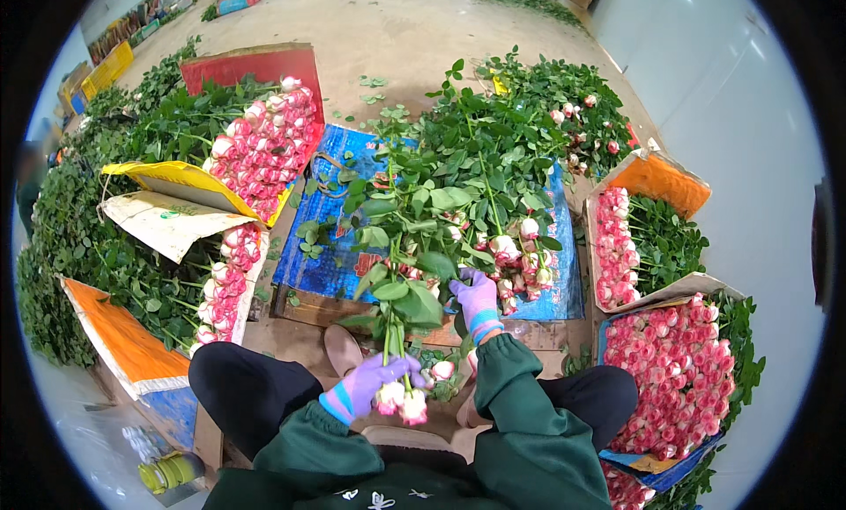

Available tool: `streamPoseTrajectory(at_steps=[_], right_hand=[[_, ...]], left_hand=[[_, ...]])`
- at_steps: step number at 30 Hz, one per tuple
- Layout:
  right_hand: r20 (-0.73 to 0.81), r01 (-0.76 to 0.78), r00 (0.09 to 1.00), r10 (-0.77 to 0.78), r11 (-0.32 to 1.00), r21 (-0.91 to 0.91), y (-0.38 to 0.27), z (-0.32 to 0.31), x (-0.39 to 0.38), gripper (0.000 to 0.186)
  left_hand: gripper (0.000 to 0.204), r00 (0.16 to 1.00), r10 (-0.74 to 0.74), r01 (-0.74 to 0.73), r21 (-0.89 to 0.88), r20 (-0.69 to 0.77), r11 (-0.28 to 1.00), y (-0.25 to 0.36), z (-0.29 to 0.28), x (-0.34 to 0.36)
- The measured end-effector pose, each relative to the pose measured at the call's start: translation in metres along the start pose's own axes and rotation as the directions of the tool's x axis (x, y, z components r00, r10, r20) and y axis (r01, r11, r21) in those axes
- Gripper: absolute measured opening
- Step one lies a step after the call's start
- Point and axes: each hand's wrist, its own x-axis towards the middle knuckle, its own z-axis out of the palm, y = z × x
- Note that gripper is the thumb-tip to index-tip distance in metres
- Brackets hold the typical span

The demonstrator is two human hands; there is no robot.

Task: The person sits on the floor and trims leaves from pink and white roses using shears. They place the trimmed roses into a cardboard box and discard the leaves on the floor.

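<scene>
Purple-gloved left hand point(377, 385): closed around slender green stems point(394, 344)
Round pink-and-white rose heads point(413, 408): just beside it, bodyward
Purple-gloved right hand point(477, 297): by blue plastic-covered worktop's point(319, 265) near edge; cannot tell grip

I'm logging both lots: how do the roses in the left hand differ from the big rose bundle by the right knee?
The held roses, in the left hand, show two blooms; the rose bundle shows dozens, packed. The held roses look whiter, the rose bundle pinker. The held roses show no wrap; the rose bundle sits in a blue sheet. Both have pink-and-white blooms.
</scene>
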Motion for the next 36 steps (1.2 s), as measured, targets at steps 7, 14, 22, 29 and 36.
streamPoseTrajectory(at_steps=[7,14,22,29,36], right_hand=[[-0.011,0.402,0.907,-0.421,0.875,-0.269,0.028,0.022,0.043,0.023],[-0.13,0.294,0.944,-0.303,0.952,-0.086,-0.068,-0.011,0.114,0.047],[0.622,0.092,0.782,0.04,0.98,-0.179,-0.094,0.011,-0.014,0.046],[0.482,0.226,0.876,-0.004,0.886,-0.405,-0.043,0.054,-0.09,0.037],[0.477,0.047,0.861,0.175,0.907,-0.418,-0.064,0.032,-0.098,0.021]], left_hand=[[0.022,0.998,-0.056,0.053,0.23,0.007,0.972,-0.023,0.043,-0.059],[0.02,0.993,0.035,0.019,0.45,-0.113,0.893,-0.023,0.027,-0.065],[0.026,0.835,0.206,0.153,0.575,-0.51,0.804,-0.046,0.01,-0.028],[0.038,0.834,0.335,0.178,0.787,-0.439,0.591,-0.067,-0.021,-0.016],[0.024,0.931,0.067,0.072,0.362,-0.358,0.929,-0.041,-0.017,-0.015]])
